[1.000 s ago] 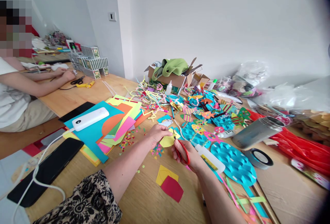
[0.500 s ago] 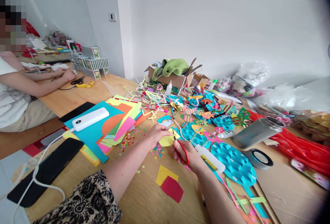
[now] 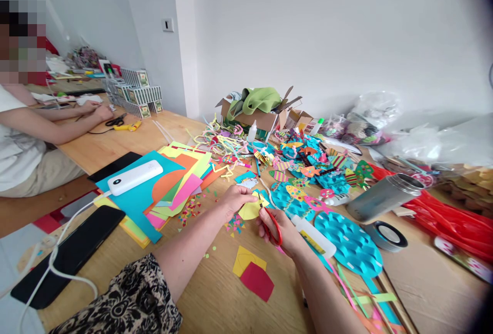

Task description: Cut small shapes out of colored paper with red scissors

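My left hand (image 3: 236,200) pinches a piece of yellow paper (image 3: 248,212) by its upper edge, above the middle of the table. My right hand (image 3: 283,229) is closed round the red handles of a pair of scissors (image 3: 275,226); their dark blades meet the yellow paper near my left fingertips. Part of the blades is hidden by the paper and my fingers. Below my hands lie a darker yellow sheet (image 3: 242,259) with a curved line drawn on it and a dark red paper piece (image 3: 258,281) overlapping it. Tiny paper scraps (image 3: 190,211) are strewn left of my hands.
Coloured paper sheets (image 3: 181,170) and a white power bank (image 3: 134,177) lie left, with a black phone (image 3: 69,254) nearer. Paper fish (image 3: 296,193), a glue bottle (image 3: 316,239) and a steel flask (image 3: 385,198) are right. A co-worker's hands (image 3: 98,111) rest at the far left.
The yellow paper has shifted very slightly between my hands. Both hands stay in nearly the same place, and the co-worker's head has moved a little.
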